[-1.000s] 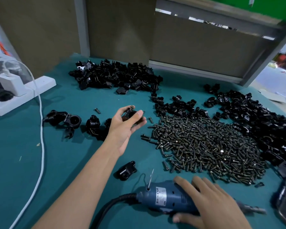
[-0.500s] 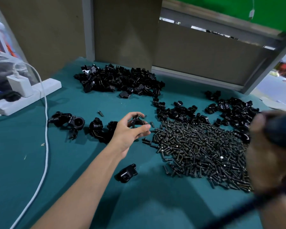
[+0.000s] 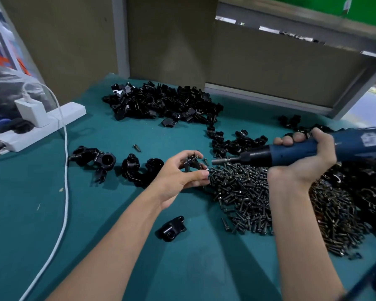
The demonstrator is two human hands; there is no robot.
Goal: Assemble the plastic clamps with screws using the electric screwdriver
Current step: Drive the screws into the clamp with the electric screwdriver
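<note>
Now, over the teal tabletop (image 3: 96, 224), your left grip (image 3: 178, 177) pinches a small black plastic clamp (image 3: 191, 165). Just to its right, your right grip (image 3: 302, 158) clenches the blue electric screwdriver (image 3: 291, 152), lying level, bit aimed left at the clamp, not touching.

Soft, even light is falling from overhead onto the teal bench (image 3: 30, 235), casting only faint, diffuse shadows beneath the forearms (image 3: 117, 246). Daylight is washing out the far right edge. The wide lens is bowing the wall posts (image 3: 119, 35) toward the corners. The heaped black clamps (image 3: 161, 103) are merging into dark masses, the screws (image 3: 248, 192) are glinting slightly, and the electric screwdriver (image 3: 291, 152) is smearing with motion blur at the right border.
</note>
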